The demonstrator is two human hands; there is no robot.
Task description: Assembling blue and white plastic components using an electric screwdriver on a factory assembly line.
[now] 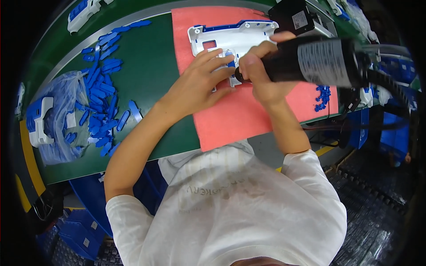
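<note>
Head view: a white plastic housing (pixel 253 35) lies on the far part of a pink mat (pixel 239 124), its long axis running left to right and rising slightly toward the right, its blue-trimmed long edge facing away from the worker. A black power tool (pixel 288 57), a thick cylinder with a pale printed label, lies nearly level across the picture, its narrow nose pointing left and its corded end right. The worker's right hand (pixel 266 77) wraps its fingers around the tool's front part; the left hand (pixel 199 84) spreads its fingers, bent over the housing's near side beside the nose, though whether they pinch anything cannot be told. Hands and tool hide part of the housing, including the spot beneath the nose. Left on the smooth green tabletop (pixel 151 57), slim, round-ended blue plastic strips (pixel 100 102) lie in a loose heap next to a crinkled clear bag (pixel 66 95), with a curved white-and-blue shell (pixel 43 122) at the bag's outer side. Tiny blue pieces (pixel 323 98) cluster on the mat's right edge, below the tool's body. An angular black box (pixel 293 18) stands beyond the housing's right end.
</note>
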